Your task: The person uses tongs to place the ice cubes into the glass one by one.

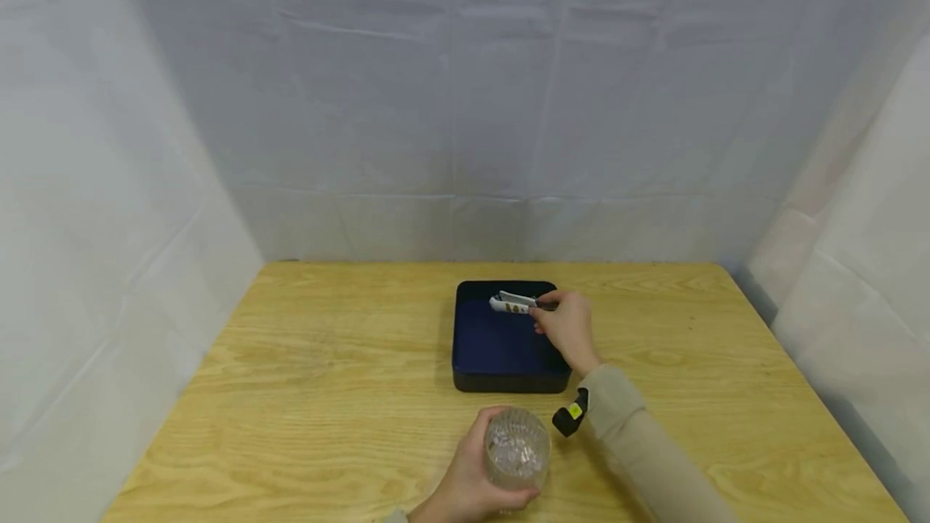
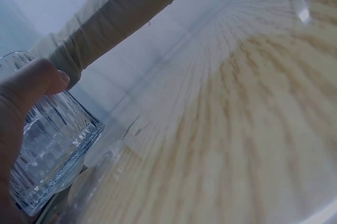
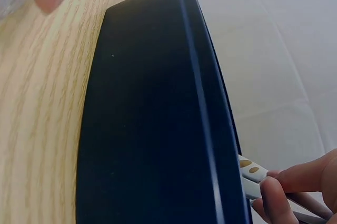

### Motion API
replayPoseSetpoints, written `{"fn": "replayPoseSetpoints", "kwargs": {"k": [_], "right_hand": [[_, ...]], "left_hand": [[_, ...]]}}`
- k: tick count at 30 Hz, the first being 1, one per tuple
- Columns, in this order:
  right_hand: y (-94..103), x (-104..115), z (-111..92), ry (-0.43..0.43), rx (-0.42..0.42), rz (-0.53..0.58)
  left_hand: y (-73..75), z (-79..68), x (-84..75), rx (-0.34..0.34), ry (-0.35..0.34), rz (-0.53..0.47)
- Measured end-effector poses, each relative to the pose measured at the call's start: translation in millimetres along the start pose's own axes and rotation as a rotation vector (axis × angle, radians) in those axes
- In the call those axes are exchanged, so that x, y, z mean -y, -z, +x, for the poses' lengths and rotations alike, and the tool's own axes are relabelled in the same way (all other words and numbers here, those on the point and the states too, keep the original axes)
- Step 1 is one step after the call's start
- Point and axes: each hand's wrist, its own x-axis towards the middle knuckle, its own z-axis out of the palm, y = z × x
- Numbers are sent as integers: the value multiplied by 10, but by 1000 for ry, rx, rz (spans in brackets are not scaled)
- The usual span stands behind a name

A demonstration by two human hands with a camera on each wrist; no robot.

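My left hand (image 1: 465,470) grips a clear ribbed drinking glass (image 1: 517,449) near the front of the table, with the thumb across its side in the left wrist view. My right hand (image 1: 569,328) reaches over the right side of a dark blue square tray (image 1: 512,383). Between thumb and fingers it pinches a slim two-armed tool (image 1: 511,304), white with gold patches and a darker, metallic-looking end. That tool overlaps the tray's far part in the head view. In the right wrist view the tray's outer wall (image 3: 142,108) hides some of the tool.
A light wood table (image 1: 327,370) lies under everything. White sheeting (image 1: 436,119) hangs behind it and on both sides. A black wrist camera with a yellow mark (image 1: 570,412) sits at my right cuff, between the tray and the glass.
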Motion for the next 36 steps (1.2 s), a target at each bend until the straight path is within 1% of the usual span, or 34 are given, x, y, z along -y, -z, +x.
{"fn": "replayPoseSetpoints", "kwargs": {"k": [7,14,18,24,29,36], "right_hand": [[-63,-32,32,-8,4,-18],[-85,-35,56,15,7,-53],[-82,-52,63,11,18,-63],[-60,-78,75,-3,24,-69],[-50,-91,79,3,32,-67],[-36,-98,63,-2,22,-45]], "left_hand": [[1,2,0,7,14,-10],[2,-5,11,3,0,4],[-1,0,8,10,19,-4],[4,7,-4,13,30,-8],[6,8,-6,11,42,-5],[4,10,0,5,35,0]]}}
